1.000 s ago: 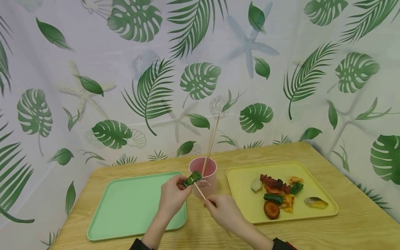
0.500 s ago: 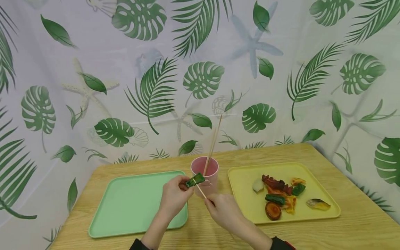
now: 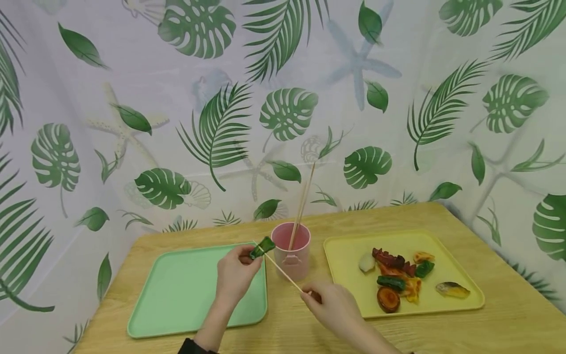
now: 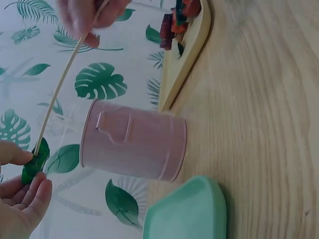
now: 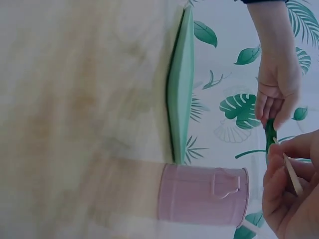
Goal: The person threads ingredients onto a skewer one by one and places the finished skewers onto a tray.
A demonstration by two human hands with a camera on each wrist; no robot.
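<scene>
My left hand [image 3: 234, 275] pinches a glossy green pepper piece [image 3: 263, 247] between thumb and fingers, in the air in front of the pink bucket [image 3: 293, 263]. A thin wooden skewer [image 3: 285, 274] runs through the pepper piece, its tip poking out on the far side. The skewer's lower part is gripped by my right hand [image 3: 331, 302], lower and to the right. In the left wrist view the skewer [image 4: 56, 94] slants from the right hand down to the pepper piece [image 4: 36, 162]. The right wrist view shows the skewer's end [image 5: 293, 177] crossing the right palm.
More skewers [image 3: 304, 201] stand in the bucket. At left lies a bare green tray [image 3: 194, 290]. A yellow tray [image 3: 345, 265] at right bears several food pieces, among them a round brown mushroom-like piece [image 3: 388, 299] and a dark red one [image 3: 389, 258]. A leaf-patterned curtain [image 3: 283, 113] hangs behind.
My right hand has slid back along the skewer, to the right and down, so more of the skewer shows. The left hand has moved slightly left with the pepper piece.
</scene>
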